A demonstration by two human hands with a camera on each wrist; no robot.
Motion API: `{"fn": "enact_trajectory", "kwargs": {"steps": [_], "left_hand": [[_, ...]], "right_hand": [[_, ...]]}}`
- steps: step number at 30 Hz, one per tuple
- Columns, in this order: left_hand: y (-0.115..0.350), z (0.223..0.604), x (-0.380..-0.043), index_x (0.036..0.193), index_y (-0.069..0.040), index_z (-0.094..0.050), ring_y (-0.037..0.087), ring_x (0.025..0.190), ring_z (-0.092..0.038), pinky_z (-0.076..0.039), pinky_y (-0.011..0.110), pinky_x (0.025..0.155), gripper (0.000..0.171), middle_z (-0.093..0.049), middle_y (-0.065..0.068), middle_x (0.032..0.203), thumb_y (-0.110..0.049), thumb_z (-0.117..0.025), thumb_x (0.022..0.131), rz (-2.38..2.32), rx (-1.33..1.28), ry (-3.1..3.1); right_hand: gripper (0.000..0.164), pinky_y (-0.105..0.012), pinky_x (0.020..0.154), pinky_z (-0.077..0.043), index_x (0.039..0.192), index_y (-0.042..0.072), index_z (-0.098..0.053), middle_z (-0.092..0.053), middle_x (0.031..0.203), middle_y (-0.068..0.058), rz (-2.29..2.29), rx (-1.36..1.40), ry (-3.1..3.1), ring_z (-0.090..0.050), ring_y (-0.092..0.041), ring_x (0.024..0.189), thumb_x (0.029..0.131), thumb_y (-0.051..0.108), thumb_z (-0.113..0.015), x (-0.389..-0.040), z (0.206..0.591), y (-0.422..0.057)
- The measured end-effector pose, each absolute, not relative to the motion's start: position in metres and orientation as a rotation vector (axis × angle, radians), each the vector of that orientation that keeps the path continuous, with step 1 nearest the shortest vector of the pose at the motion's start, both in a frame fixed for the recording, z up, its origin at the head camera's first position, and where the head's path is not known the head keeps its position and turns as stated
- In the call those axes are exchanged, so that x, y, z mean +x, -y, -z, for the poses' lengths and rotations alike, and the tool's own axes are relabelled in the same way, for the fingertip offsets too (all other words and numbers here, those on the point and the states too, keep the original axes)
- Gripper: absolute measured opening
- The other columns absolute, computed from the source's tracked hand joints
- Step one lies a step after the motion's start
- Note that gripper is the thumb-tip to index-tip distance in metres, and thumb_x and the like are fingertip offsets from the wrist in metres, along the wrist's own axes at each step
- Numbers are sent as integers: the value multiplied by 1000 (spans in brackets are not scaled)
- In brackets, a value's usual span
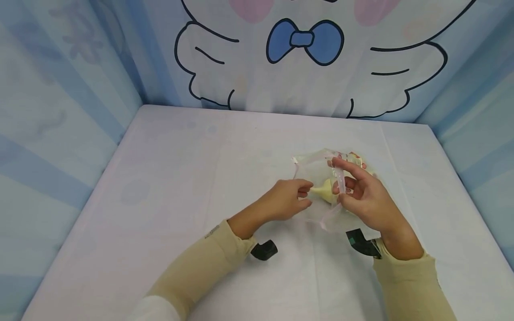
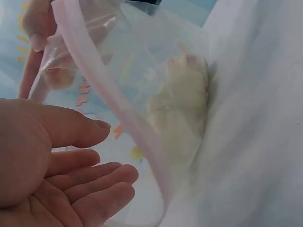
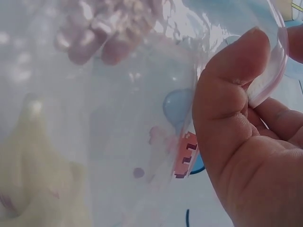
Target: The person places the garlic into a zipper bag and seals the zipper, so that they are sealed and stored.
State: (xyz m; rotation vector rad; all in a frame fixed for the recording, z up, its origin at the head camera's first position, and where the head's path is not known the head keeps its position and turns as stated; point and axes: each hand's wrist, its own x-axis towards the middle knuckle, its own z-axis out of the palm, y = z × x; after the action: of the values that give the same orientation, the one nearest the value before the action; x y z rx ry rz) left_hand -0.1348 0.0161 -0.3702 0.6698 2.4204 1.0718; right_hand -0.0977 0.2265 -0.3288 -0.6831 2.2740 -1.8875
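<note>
A clear plastic bag (image 1: 315,164) with a pink strip along its mouth (image 2: 105,94) lies on the white-covered table, its printing red and orange. My right hand (image 1: 369,198) pinches the rim of the bag between thumb and fingers; the right wrist view shows the thumb (image 3: 236,61) against the plastic. Inside is a pale yellow thing (image 1: 323,191) with a narrow tip and pinkish marks; its kind is unclear through the plastic. At the bag's mouth, my left hand (image 1: 286,200) has thumb and fingers apart, holding nothing in the left wrist view.
A white cloth covers the table (image 1: 160,178). Blue-and-white curtains (image 1: 52,133) stand at both sides, and a backdrop with a blue bow tie (image 1: 303,39) rises behind. Black pieces (image 1: 264,250) stick out from both beige sleeves.
</note>
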Motion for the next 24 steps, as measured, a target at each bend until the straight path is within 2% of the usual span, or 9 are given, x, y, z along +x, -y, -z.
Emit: {"fn": "enact_trajectory", "kwargs": {"steps": [5,11,14,20,24], "left_hand": [[4,353,-135,140,-3,-55,14,117,-62,-48,20,94,45,-64,8,131,-17,-66,98,-1101,710,-2443],[27,335,-143,133,-3,-59,16,108,-64,-50,20,89,36,-66,8,121,-12,-65,99,-1163,736,-2538],[34,334,-154,138,-7,-56,17,108,-64,-51,24,88,38,-65,8,123,-11,-62,100,-1174,725,-2603],[31,337,-174,150,-21,-47,19,118,-61,-53,30,87,47,-61,8,135,-11,-52,104,-1122,680,-2565],[23,339,-181,149,-21,-49,18,119,-60,-51,29,88,46,-62,6,134,-10,-51,104,-1075,702,-2522]], "right_hand": [[64,-18,78,-54,149,-7,-37,-45,143,-5,1916,-676,-2268,-59,-12,91,87,-22,-47,-97,328,-226],[60,-17,76,-54,149,-6,-39,-45,144,-5,1889,-608,-2351,-60,-12,95,92,-15,-56,-95,326,-225],[60,-17,74,-54,149,-4,-41,-44,145,-6,1823,-538,-2444,-60,-11,92,92,-12,-60,-95,326,-224],[62,-17,73,-54,149,-4,-41,-45,143,-7,1786,-479,-2472,-58,-12,88,91,-10,-64,-95,326,-222],[63,-17,72,-54,149,-4,-40,-47,140,-2,1769,-477,-2474,-58,-12,87,91,-10,-64,-94,324,-223]]}}
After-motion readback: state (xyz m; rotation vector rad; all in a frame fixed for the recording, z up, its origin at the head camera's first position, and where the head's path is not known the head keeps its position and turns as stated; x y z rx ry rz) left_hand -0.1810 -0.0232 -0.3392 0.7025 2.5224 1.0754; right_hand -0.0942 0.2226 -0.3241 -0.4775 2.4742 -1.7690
